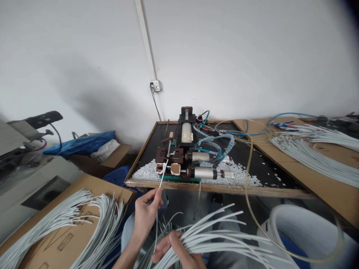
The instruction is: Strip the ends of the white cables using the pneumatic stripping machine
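Between thumb and fingers, my left hand (147, 211) pinches a single white cable (162, 180). The cable's upper end reaches up between the jaws of a pneumatic wire stripping machine (202, 172), beside a brown jaw pad (175, 169). Lower down, my right hand (178, 249) is wrapped around a bundle of white cables (207, 234), whose loose ends fan out to the right. Part of that hand is hidden behind the cables. Small white cut pieces (146, 171) are heaped around the machine's base.
The machine stands on a black, wood-edged tabletop (269, 160). Cable bundles (97, 228) lie on cardboard at left, with more cables (311, 155) at right. A white bucket (283, 213) stands at lower right, crossed by a yellowish hose (246, 175). A machine (17, 138) sits far left.
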`<state>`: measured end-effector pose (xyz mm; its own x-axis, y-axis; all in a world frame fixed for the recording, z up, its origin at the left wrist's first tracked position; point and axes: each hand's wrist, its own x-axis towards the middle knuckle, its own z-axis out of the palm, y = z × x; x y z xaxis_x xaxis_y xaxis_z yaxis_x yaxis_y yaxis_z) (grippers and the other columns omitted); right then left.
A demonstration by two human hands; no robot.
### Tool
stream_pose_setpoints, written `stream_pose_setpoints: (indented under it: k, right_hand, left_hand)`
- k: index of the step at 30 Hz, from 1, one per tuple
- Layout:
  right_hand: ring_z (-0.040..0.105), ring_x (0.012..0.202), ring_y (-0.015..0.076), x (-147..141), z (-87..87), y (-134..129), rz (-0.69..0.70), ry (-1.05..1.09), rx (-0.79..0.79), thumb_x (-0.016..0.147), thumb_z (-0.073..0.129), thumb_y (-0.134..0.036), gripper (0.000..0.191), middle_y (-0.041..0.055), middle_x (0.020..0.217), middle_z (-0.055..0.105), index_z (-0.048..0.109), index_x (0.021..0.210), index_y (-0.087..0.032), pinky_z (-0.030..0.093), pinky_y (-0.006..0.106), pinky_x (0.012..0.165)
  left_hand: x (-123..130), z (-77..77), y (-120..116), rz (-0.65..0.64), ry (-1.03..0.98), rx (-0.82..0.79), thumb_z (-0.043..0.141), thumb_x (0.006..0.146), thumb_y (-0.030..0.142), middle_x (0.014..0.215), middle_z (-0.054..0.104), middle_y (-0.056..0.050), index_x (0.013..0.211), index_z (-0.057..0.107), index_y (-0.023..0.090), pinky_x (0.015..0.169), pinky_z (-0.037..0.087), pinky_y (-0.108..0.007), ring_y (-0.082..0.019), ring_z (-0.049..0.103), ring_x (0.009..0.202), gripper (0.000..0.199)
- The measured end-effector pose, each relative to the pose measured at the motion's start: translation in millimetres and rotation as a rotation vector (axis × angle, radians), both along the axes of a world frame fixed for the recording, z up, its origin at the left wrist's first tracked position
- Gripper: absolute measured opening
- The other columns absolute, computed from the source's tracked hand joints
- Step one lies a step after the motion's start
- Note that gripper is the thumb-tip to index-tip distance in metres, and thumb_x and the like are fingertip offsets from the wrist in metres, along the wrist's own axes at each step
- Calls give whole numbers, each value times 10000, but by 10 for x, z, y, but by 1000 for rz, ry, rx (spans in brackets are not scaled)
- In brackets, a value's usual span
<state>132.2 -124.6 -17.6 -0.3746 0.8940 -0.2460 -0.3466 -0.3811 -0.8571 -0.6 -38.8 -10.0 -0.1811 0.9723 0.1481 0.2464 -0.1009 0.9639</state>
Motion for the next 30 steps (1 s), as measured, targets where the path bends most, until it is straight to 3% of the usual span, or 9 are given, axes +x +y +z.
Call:
stream_pose_setpoints:
  k: [11,20,25,30]
  right_hand:
    - [762,719,247,27,62,9,-86,42,-18,811,528,-682,576,114,791,796,697,829,-131,608,303,573]
    - [761,714,247,47,-16,46,-61,56,-23,793,536,-698,595,129,801,794,705,825,-128,600,294,543]
    - [761,710,247,47,20,41,-63,64,-49,784,582,-670,549,118,787,795,709,812,-136,590,283,535]
    - [756,687,239,34,40,36,-69,23,-20,777,513,-732,619,126,791,795,699,804,-142,577,280,514]
  left_hand:
    - [134,-54,94,51,50,36,568,893,439,521,573,8,605,605,157,507,379,-216,-122,489,496,406]
    - [134,-84,132,36,38,32,573,888,411,504,570,10,584,593,161,491,378,-210,-121,494,478,394]
    - [116,-85,143,28,40,43,567,888,386,496,561,11,560,572,165,484,366,-211,-118,476,469,396]
    - [101,-133,158,19,38,50,553,901,406,493,545,16,558,555,169,500,371,-212,-122,478,484,417]
